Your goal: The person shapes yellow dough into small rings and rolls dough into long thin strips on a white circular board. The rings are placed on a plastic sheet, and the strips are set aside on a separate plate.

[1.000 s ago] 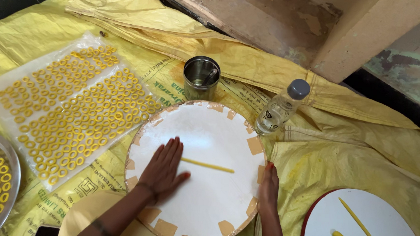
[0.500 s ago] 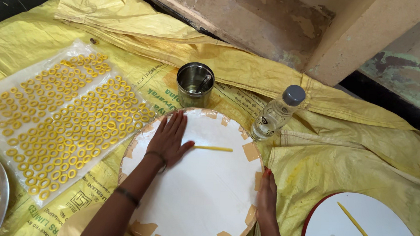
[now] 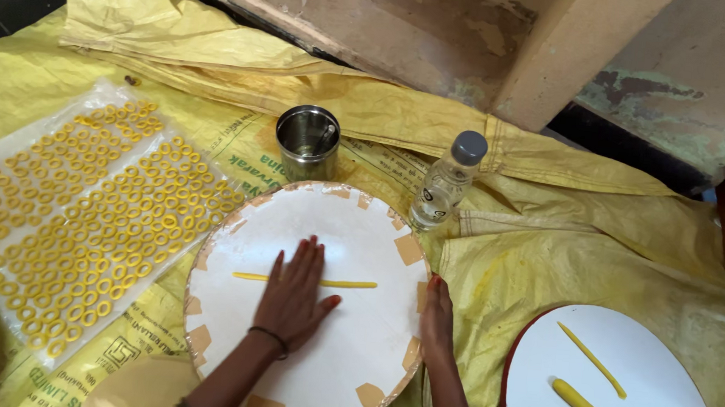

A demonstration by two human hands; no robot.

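Head view shows the left hand [image 3: 295, 296] spread flat, palm down, on a thin yellow dough strand [image 3: 306, 281] lying across the round white board [image 3: 352, 237]; the strand is already rolled long and slim. Right hand [image 3: 437, 319], fingers together, holds nothing and steadies the board's edge. Many small yellow dough rings [image 3: 81, 209] already lie on the clear plastic sheet [image 3: 8, 166], while two more yellow strands [image 3: 586, 381] wait on a second white board [image 3: 665, 369], so the work looks well underway but unfinished.
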